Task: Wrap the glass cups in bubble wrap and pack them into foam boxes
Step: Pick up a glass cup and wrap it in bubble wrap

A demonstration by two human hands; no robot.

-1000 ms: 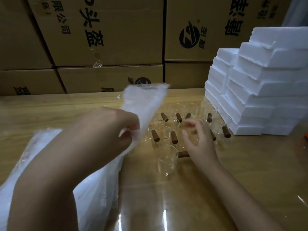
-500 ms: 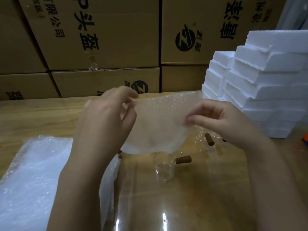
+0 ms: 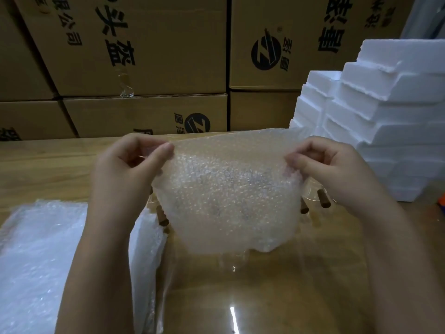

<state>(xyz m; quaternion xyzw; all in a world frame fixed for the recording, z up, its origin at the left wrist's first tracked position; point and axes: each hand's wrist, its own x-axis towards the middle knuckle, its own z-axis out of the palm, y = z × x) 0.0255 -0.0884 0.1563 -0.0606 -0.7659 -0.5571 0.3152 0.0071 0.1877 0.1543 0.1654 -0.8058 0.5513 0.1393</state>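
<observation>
Both hands are closed on one sheet of bubble wrap (image 3: 228, 194). The left hand (image 3: 125, 169) pinches its upper left corner between thumb and forefinger, and the right hand (image 3: 325, 169) pinches the upper right edge in the same way. The sheet hangs between the two hands, stretched wide at the top and loose at the bottom. I think it is held so to open it flat and find its edges before a cup goes on it.

The glass cups stand on the table (image 3: 265, 297) behind and below the hanging sheet. One cup (image 3: 232, 262) shows faintly just under its lower edge. Some brown handles (image 3: 323, 205) look out beside the right wrist, and others near the left wrist. No cup is wrapped yet, as far as I can see.

A pile of more bubble wrap (image 3: 36, 249) lies under the left forearm, near enough for the left hand to take the next sheet. The white foam boxes (image 3: 385, 141) are stacked beyond the right hand, probably so that hand can reach one for packing. Brown cartons (image 3: 144, 56) make a wall far in front of both hands.
</observation>
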